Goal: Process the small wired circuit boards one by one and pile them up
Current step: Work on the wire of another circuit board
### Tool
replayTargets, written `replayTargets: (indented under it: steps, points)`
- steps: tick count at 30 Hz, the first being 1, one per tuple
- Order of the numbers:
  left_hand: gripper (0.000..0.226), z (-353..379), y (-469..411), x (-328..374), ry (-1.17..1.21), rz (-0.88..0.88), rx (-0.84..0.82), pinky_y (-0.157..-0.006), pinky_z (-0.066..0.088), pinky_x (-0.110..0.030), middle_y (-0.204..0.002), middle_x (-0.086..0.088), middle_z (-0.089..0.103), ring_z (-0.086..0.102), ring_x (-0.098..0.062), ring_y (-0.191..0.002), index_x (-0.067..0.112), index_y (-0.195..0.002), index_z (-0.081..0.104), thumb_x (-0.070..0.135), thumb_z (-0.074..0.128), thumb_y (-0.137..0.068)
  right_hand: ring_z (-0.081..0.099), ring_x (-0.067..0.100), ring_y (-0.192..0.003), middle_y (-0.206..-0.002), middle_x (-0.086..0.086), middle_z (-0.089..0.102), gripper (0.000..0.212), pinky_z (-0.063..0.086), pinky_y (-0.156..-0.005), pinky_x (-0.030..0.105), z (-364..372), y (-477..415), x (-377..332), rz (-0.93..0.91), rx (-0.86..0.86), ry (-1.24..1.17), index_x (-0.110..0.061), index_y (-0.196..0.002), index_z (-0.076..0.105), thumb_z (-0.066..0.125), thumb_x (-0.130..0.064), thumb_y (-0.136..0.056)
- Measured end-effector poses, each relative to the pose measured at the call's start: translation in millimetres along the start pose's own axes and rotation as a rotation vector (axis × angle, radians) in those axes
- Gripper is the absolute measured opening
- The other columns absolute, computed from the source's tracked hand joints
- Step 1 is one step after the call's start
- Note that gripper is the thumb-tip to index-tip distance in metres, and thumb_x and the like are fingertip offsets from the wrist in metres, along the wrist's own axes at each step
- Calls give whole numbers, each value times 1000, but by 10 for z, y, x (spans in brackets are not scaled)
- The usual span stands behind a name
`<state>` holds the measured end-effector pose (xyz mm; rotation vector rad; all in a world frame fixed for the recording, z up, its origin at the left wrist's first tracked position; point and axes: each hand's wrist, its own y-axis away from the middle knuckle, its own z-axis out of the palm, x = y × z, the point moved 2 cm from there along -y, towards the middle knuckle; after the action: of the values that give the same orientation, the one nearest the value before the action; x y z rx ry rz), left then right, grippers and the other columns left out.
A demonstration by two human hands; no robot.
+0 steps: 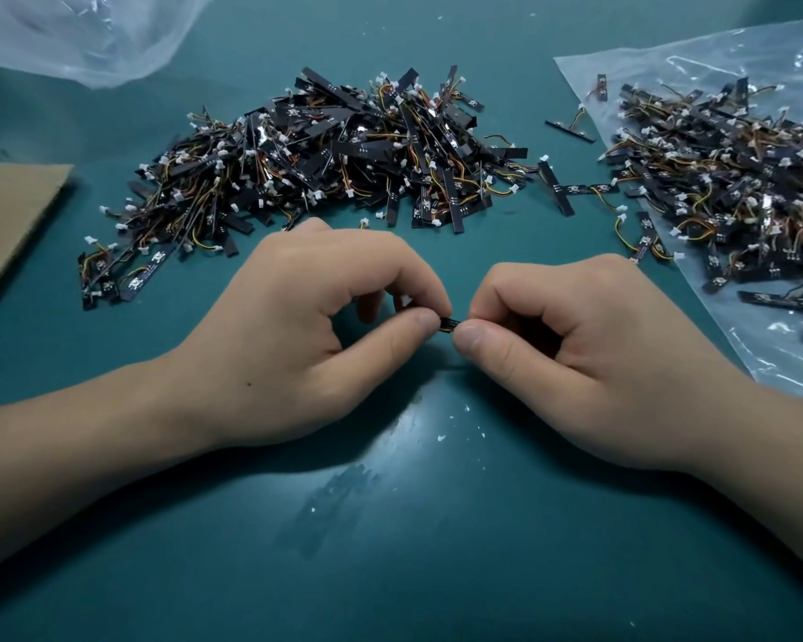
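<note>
The left hand [297, 326] and the right hand [571, 335] meet in the middle of the green table [436, 549]. Each pinches one end of a small black board [450, 323] with thumb and finger. A big pile [325, 150] of boards lies at 12 o'clock. A second pile [724, 187] lies on a clear bag [784, 359] at 2 o'clock. Cardboard [10, 210] lies at 9 o'clock.

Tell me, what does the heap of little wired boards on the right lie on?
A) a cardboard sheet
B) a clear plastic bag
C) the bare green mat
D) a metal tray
B: the right heap lies on a crinkled clear plastic bag, while the cardboard sheet sits at the far left edge.
</note>
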<state>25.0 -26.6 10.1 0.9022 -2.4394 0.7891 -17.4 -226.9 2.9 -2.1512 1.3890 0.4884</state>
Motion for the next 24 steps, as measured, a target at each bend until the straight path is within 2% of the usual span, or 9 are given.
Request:
replayTargets:
  steps: [2, 7, 10, 13, 19, 24]
  points:
    - [8, 4, 3, -15, -13, 4, 0, -75, 39, -12, -82, 22, 59, 51, 8, -78, 25, -89, 71, 28, 64, -91, 49, 10, -55, -56, -16, 48, 22, 39, -53, 34, 5, 0, 5, -5, -4, 9, -32, -80, 60, 56, -48, -96]
    - [4, 2, -5, -49, -109, 100, -6, -77, 44, -36, -83, 17, 63, 57, -11, -71, 24, -92, 69, 24, 66, -94, 51, 8, -55, -57, -17, 51, 21, 38, -54, 30, 7, -9, 2, -7, -8, 4, -31, -81, 62, 59, -47, -95]
    - [5, 5, -10, -70, -111, 104, 16, -78, 42, -30, -82, 16, 63, 56, -11, -71, 25, -94, 68, 26, 63, -95, 52, 8, -55, -58, -19, 51, 14, 35, -54, 27, -5, -7, -3, -17, -11, -33, -33, -82, 60, 61, -40, -94]
    - [8, 9, -11, -70, -108, 94, 30, -77, 41, -25, -81, 16, 63, 56, -10, -71, 25, -94, 69, 29, 62, -95, 50, 9, -56, -58, -16, 49, 14, 35, -54, 28, -5, -4, 3, -26, 2, -22, -34, -81, 56, 61, -34, -94]
    - [23, -21, -1, -58, -56, 76, 47, -79, 41, -27, -75, 11, 66, 58, -11, -70, 20, -91, 72, 33, 54, -98, 51, 9, -58, -60, -19, 49, 14, 35, -55, 29, -3, 9, 10, -34, 39, -32, -32, -83, 59, 61, -35, -96]
    - [17, -10, 11, -50, -78, 88, 49, -82, 41, -37, -72, 18, 62, 56, -7, -66, 23, -86, 72, 24, 56, -92, 54, 10, -59, -62, -18, 55, 12, 38, -55, 28, 9, 21, 11, -33, 48, -38, -30, -85, 64, 62, -37, -96]
